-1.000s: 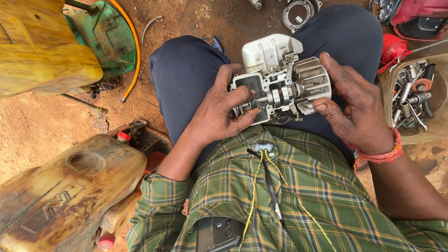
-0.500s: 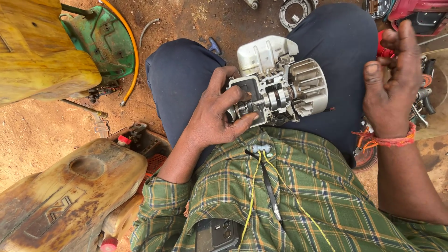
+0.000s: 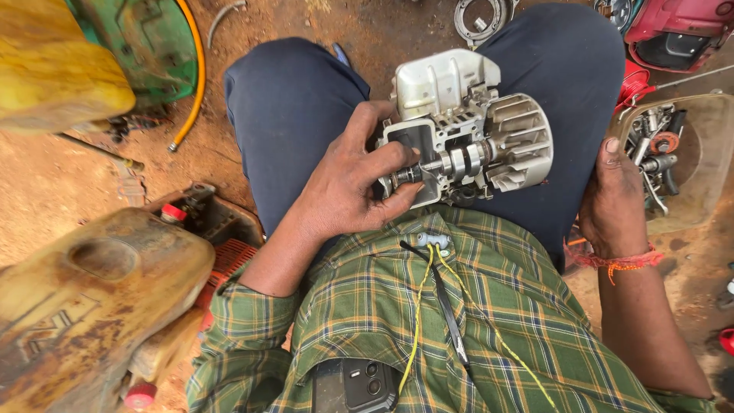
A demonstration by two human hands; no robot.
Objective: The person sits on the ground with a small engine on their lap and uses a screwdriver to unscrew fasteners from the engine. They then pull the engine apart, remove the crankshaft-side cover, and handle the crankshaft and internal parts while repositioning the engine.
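a small grey metal engine block with cooling fins (image 3: 466,130) rests on the person's lap. the left hand (image 3: 348,183) wraps its fingers closed around the block's near end. the right hand (image 3: 615,203), loosely curled and holding nothing, lies beside a tan tray of metal parts (image 3: 707,195).

Right hand (image 3: 615,203) off engine block (image 3: 466,134): gripping finned end a second ago, then lifted open beside it, now lowered against right thigh, just beside engine block, near parts tub (image 3: 707,199). Left hand (image 3: 352,187) alone now steadies engine block, fingers at crankshaft end.
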